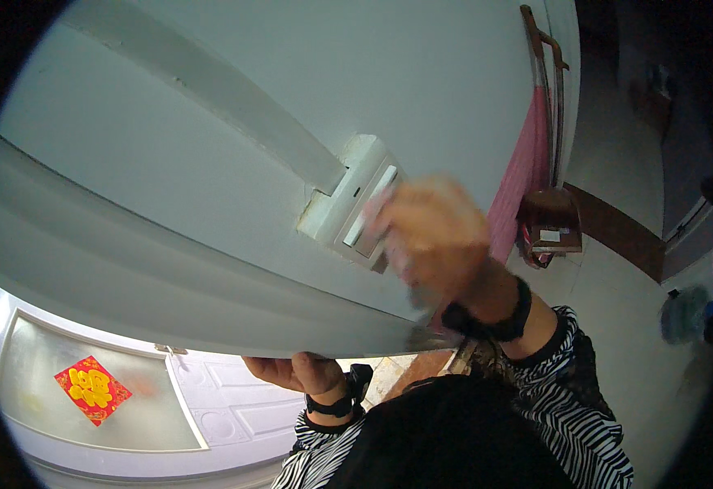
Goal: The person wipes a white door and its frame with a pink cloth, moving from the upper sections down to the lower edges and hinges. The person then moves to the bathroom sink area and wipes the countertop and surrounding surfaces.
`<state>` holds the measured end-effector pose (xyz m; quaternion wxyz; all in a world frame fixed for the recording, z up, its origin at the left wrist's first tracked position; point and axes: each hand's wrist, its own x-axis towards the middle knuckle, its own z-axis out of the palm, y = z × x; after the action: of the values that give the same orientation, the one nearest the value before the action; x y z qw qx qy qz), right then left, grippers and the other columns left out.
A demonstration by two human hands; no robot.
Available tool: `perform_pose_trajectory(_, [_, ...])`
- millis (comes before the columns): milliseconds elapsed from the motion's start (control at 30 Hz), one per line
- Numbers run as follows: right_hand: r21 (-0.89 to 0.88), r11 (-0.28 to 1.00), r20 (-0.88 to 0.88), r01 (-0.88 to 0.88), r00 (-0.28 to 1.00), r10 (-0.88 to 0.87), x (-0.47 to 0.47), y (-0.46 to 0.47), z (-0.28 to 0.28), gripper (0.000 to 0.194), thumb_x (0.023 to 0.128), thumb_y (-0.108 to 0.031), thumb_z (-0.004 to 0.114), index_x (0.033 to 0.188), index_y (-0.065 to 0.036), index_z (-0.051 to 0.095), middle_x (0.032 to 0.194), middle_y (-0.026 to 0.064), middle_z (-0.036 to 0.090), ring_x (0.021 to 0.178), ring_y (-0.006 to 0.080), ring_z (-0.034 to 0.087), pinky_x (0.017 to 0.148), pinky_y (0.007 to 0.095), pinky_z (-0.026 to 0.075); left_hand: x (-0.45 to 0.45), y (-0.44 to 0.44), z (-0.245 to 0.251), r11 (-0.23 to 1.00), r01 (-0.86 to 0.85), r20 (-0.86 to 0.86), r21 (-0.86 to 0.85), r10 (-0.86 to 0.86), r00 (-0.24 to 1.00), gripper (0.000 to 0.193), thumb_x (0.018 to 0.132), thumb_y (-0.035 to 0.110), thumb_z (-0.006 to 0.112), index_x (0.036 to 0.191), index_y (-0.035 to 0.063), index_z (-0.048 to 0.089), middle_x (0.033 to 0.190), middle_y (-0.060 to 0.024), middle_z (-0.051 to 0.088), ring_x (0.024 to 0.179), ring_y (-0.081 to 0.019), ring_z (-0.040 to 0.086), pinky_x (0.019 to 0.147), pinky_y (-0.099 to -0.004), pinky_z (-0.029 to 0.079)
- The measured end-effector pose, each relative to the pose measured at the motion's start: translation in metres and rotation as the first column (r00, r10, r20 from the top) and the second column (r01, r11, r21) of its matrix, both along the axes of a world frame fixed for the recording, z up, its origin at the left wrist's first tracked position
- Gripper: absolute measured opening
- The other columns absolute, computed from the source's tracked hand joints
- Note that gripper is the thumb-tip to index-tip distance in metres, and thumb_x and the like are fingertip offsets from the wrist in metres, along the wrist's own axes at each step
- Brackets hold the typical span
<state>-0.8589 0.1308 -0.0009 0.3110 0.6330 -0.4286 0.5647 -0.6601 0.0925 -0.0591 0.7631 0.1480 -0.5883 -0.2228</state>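
At a white switch box (pixel 350 214) on the pale wall is my right hand (pixel 433 229), blurred by motion. Its curled fingers reach the box's face, close to a raised white strip (pixel 351 235) and partly in front of it. The blur hides whether anything is between those fingers. A flat white cable duct (pixel 228 91) runs along the wall into the box. Lower down, my left hand (pixel 304 371) lies against the wall's outer edge (pixel 332 342), thumb and fingers apart, with nothing visible in it. Black bands circle both wrists.
A brown dustpan (pixel 555 223) and long poles (pixel 555 122) lean at the right beside pink fabric (pixel 524 162). On the tiled floor stands a clear plastic bottle (pixel 683 318). A white panelled door (pixel 240 397) and a frosted pane with a red decoration (pixel 93 391) fill the lower left.
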Motion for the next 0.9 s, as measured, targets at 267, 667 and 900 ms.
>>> perform_pose_trajectory(267, [0.034,0.994,0.134,-0.106,0.986,0.100,-0.005,0.005,0.002,0.014,0.069,-0.003,0.062,0.083,-0.006,0.061,0.086,0.0071,0.061,0.080,0.0246,0.060,0.074,0.0376,0.048,-0.001,0.003,-0.001,0.998,-0.042,-0.020,0.041,0.043,0.999,0.061,0.081,0.010,0.043,0.138,-0.0048,0.028,0.134,-0.0191,0.041,0.118,-0.0246,0.044,0.103,-0.0376,0.033])
perform_pose_trajectory(667, [0.103,0.993,-0.174,0.062,0.984,-0.043,-0.009,0.012,0.035,0.014,0.069,-0.002,0.061,0.083,-0.006,0.062,0.088,0.0077,0.062,0.079,0.0263,0.057,0.071,0.0366,0.043,0.012,0.004,-0.001,0.992,-0.082,0.008,0.099,0.082,0.997,0.060,0.082,0.013,0.045,0.138,-0.0024,0.028,0.137,-0.0195,0.037,0.121,-0.0277,0.042,0.105,-0.0404,0.031])
perform_pose_trajectory(900, [0.194,0.975,-0.072,0.112,0.992,-0.100,0.000,0.012,0.062,0.014,0.069,-0.006,0.064,0.083,-0.009,0.062,0.089,0.0076,0.063,0.082,0.0255,0.058,0.073,0.0381,0.044,0.020,0.002,-0.001,0.994,-0.031,-0.029,0.101,0.034,0.999,0.064,0.080,0.014,0.049,0.137,-0.0022,0.029,0.137,-0.0183,0.038,0.122,-0.0265,0.041,0.105,-0.0406,0.031])
